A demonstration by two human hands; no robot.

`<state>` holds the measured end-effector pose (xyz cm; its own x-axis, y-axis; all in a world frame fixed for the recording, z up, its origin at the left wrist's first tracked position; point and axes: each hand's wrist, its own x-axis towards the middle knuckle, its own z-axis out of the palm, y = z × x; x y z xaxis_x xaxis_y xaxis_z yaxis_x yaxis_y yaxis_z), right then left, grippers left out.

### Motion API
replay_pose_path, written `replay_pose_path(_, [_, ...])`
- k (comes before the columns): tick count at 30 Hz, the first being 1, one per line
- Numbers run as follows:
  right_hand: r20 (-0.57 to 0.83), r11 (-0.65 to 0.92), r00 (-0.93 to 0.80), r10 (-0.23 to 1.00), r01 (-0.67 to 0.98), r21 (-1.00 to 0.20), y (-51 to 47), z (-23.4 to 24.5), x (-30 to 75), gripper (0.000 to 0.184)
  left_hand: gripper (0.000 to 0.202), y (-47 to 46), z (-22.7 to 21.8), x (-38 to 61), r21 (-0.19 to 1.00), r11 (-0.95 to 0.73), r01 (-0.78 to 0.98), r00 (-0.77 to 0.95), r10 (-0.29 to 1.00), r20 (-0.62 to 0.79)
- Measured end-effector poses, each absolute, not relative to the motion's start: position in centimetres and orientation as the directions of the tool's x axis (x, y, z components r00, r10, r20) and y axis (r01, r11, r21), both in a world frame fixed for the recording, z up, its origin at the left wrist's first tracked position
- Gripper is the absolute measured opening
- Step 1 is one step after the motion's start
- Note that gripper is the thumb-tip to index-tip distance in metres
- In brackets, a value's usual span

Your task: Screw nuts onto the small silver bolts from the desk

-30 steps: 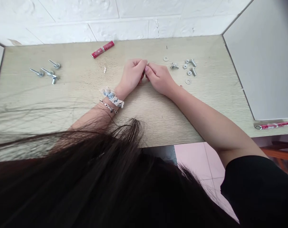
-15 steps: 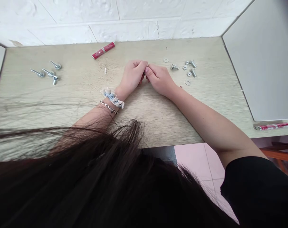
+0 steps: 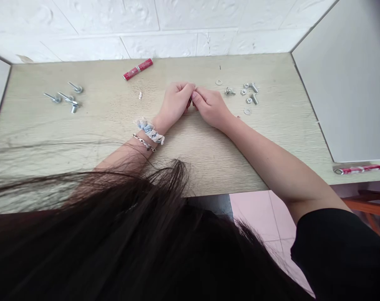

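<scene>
My left hand [image 3: 174, 102] and my right hand [image 3: 210, 106] rest on the pale wooden table [image 3: 98, 121], fingertips pressed together at the middle. Both are curled closed around something small that the fingers hide. A blue scrunchie [image 3: 148, 128] and a chain bracelet sit on my left wrist. Loose bolts, nuts and washers [image 3: 249, 94] lie just right of my right hand, with a single washer [image 3: 219, 82] beyond it. Several assembled bolts [image 3: 66, 97] lie far to the left.
A red tube [image 3: 137, 69] lies near the back wall. A grey panel [image 3: 347, 79] stands at the right with another red tube [image 3: 358, 169] at its foot. Dark hair [image 3: 114, 234] covers the lower view. Pink floor tiles [image 3: 259, 209] show below the table edge.
The view has shifted slightly, so everything sits a little lower in the picture. Both hands stay pressed together at the same spot.
</scene>
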<state>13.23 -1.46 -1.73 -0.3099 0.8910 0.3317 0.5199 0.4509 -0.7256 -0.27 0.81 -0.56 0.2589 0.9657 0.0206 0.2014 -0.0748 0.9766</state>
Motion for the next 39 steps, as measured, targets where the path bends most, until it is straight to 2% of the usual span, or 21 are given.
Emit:
replay_pose_path(6, [0.296, 0.425, -0.310, 0.904, 0.560, -0.711, -1.5, -1.6, 13.3, 0.048, 0.042, 0.9, -0.5, -0.3, 0.975, -0.089, 0.205, 0.227, 0.973, 0.041])
replay_pose_path(13, [0.324, 0.450, -0.316, 0.892, 0.549, -0.705, -1.5, -1.7, 13.3, 0.060, 0.041, 1.4, -1.0, -0.5, 0.992, -0.079, 0.103, 0.294, 0.955, 0.046])
replay_pose_path(17, [0.322, 0.445, -0.310, 0.895, 0.552, -0.706, -1.3, -1.9, 13.3, 0.062, 0.042, 1.4, -1.0, -0.5, 0.988, -0.095, 0.120, 0.285, 0.957, 0.058])
replay_pose_path(23, [0.328, 0.452, -0.314, 0.891, 0.554, -0.699, -1.2, -2.1, 13.4, 0.057, 0.040, 1.3, -0.6, -0.4, 0.993, -0.067, 0.098, 0.272, 0.962, 0.038])
replay_pose_path(29, [0.339, 0.472, -0.332, 0.880, 0.549, -0.690, -1.1, -2.4, 13.4, 0.050, 0.044, 1.1, -0.5, -0.2, 0.990, -0.105, 0.092, 0.182, 0.979, 0.087])
replay_pose_path(35, [0.355, 0.487, -0.337, 0.872, 0.520, -0.702, -1.0, -2.6, 13.4, 0.044, 0.043, 0.9, -0.5, -0.2, 0.988, -0.132, 0.083, 0.187, 0.976, 0.115])
replay_pose_path(39, [0.346, 0.490, -0.354, 0.869, 0.518, -0.701, -1.1, -2.4, 13.5, 0.047, 0.042, 0.9, -0.6, -0.3, 0.990, -0.119, 0.078, 0.209, 0.973, 0.100])
